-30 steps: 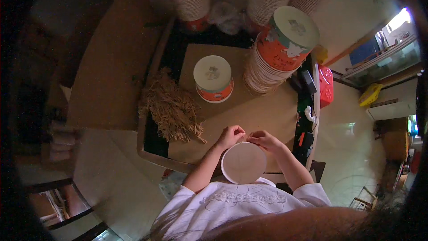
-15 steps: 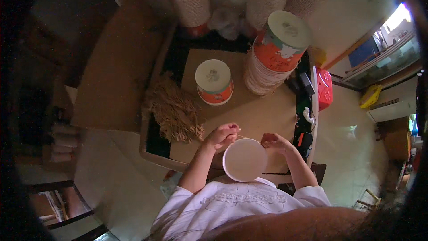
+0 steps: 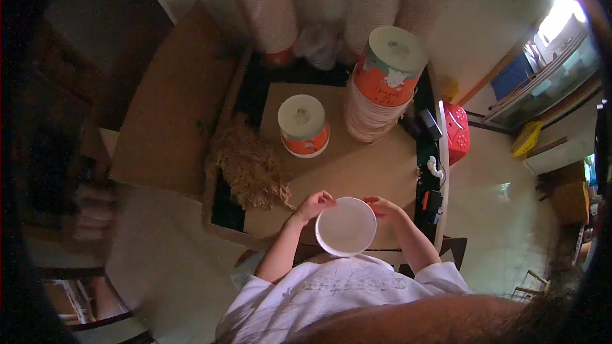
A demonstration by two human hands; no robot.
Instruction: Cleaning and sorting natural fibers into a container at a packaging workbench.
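Lower centre in the frame, we have the white tub (image 3: 346, 228) near our shirt (image 3: 357, 281), likely for steadiness, left hand (image 3: 316, 205) and right hand (image 3: 384, 207) at its upper sides, whether gripping we cannot tell.

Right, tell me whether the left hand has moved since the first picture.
Yes: judged against the pile of brown fibres, the left hand has shifted left, closer to it.

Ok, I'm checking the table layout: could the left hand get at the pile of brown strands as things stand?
Probably yes: the left hand is at the rim of the white container, but the brown strands lie close on its left, with nothing visible between.
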